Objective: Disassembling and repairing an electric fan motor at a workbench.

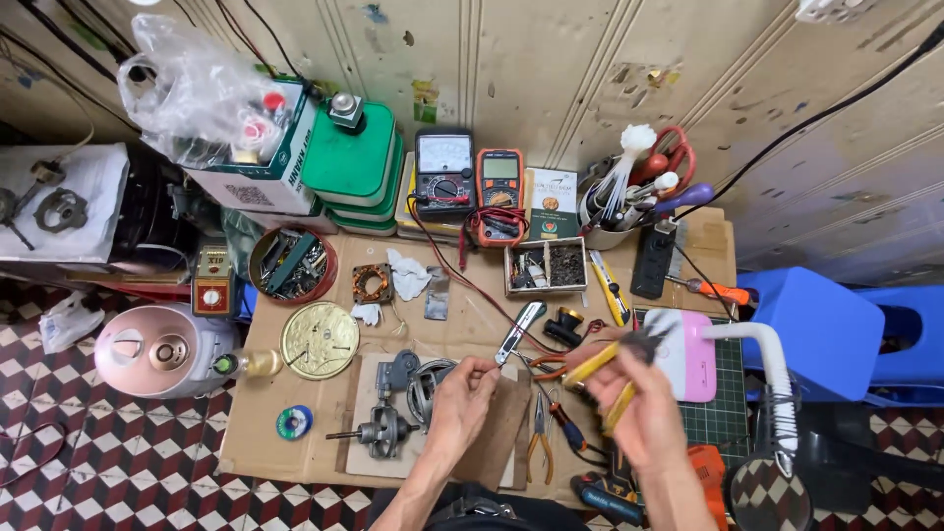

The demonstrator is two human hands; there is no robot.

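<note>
My right hand [644, 408] grips yellow-handled pliers [602, 379], raised over the right side of the cardboard-covered worktop [265, 433], dark jaws pointing up right. My left hand [460, 398] hovers just left of it with thumb and fingertips pinched together; anything small between them is not visible. Under the left hand lie a brown board [501, 438], a wire coil [428, 379] and a small grey motor with a shaft [383, 430]. A metal tool [519, 331] lies just beyond the left fingertips.
Orange-handled pliers [538, 438] and a screwdriver [570, 430] lie between my hands. Two multimeters [444, 175], a parts box [546, 265], a tool tin [292, 264] and a brass disc [320, 340] sit behind. A pink lamp base [685, 364], green mat [726, 418] and blue stool [826, 329] stand on the right.
</note>
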